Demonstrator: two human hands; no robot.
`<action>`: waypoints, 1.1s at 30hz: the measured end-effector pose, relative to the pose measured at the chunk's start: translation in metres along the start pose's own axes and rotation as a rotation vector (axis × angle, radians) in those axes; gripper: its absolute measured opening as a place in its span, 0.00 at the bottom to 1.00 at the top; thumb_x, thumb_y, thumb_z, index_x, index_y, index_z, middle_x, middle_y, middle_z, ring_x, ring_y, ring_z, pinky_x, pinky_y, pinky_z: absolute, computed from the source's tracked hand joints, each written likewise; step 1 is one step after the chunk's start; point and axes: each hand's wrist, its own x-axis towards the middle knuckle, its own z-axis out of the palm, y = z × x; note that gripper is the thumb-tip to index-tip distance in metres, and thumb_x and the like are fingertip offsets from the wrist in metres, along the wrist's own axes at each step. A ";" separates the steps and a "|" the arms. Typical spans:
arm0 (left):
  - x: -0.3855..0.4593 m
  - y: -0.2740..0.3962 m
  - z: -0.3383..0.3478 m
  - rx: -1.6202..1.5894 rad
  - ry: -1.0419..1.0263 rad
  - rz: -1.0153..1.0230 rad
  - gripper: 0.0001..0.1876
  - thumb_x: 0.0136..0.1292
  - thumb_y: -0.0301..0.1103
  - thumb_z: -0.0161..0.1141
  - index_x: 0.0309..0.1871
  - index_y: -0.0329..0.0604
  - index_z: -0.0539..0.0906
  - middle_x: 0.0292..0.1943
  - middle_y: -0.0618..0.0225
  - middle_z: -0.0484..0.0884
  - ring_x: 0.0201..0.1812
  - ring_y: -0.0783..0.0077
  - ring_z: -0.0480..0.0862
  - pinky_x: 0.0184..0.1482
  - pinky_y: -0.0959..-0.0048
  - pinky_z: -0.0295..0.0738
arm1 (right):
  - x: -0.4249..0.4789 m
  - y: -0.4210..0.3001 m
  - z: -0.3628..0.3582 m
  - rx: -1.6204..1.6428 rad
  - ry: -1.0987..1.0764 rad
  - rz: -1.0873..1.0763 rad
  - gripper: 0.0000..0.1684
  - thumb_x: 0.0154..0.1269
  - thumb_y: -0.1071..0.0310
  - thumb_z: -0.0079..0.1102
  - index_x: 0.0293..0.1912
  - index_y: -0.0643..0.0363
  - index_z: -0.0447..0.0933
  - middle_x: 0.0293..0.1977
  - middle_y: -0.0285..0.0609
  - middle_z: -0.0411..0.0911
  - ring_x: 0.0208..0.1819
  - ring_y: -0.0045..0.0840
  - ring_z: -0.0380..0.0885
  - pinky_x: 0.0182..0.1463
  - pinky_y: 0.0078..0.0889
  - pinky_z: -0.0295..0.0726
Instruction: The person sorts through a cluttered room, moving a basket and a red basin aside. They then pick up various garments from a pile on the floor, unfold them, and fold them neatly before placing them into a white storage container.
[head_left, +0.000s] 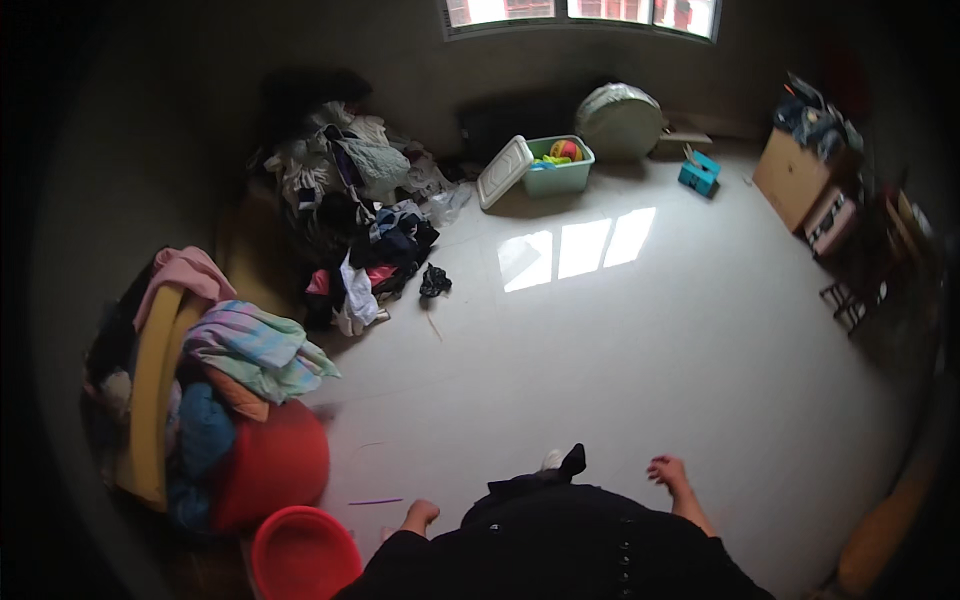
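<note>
My left hand (423, 513) hangs at my side, fingers curled into a loose fist, with nothing seen in it. Nearest to it are a red plastic basin (306, 555) and a thin purple strip (376, 502) on the floor. On the other side, my right hand (666, 471) is held out over the pale tiled floor (570, 375). Its fingers are bent and slightly apart, and I see no object in them. Both hands are clear of the things around them. My black garment (577, 540) covers the bottom middle of the view.
To the left stand a red tub (281, 457), a plaid cloth (255, 349) and a yellow foam slab (150, 405). Piled clothes (360, 180) lie beyond. A green storage box (559, 178), with its lid (504, 172) leaning on it, holds a ball. Cardboard boxes (793, 176) stand right.
</note>
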 end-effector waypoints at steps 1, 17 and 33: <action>0.017 0.041 -0.037 -0.016 0.049 0.008 0.16 0.45 0.35 0.46 0.38 0.46 0.78 0.39 0.57 0.76 0.41 0.57 0.76 0.43 0.64 0.71 | 0.006 -0.011 -0.009 -0.057 -0.041 0.076 0.14 0.50 0.71 0.51 0.39 0.64 0.70 0.26 0.45 0.77 0.22 0.28 0.77 0.19 0.23 0.72; 0.153 0.221 -0.350 -0.346 0.496 -0.069 0.19 0.44 0.33 0.49 0.44 0.53 0.77 0.36 0.57 0.78 0.38 0.58 0.77 0.42 0.66 0.71 | 0.363 -0.282 -0.182 0.123 0.487 0.215 0.04 0.47 0.75 0.42 0.21 0.61 0.66 0.15 0.46 0.70 0.11 0.28 0.68 0.10 0.32 0.62; 0.289 0.225 -0.514 -1.120 0.264 -0.452 0.16 0.52 0.31 0.47 0.45 0.43 0.76 0.19 0.65 0.76 0.19 0.72 0.75 0.21 0.73 0.69 | 0.569 -0.716 0.109 -0.479 -0.302 -0.208 0.17 0.44 0.71 0.54 0.39 0.63 0.73 0.23 0.39 0.76 0.21 0.19 0.74 0.19 0.19 0.68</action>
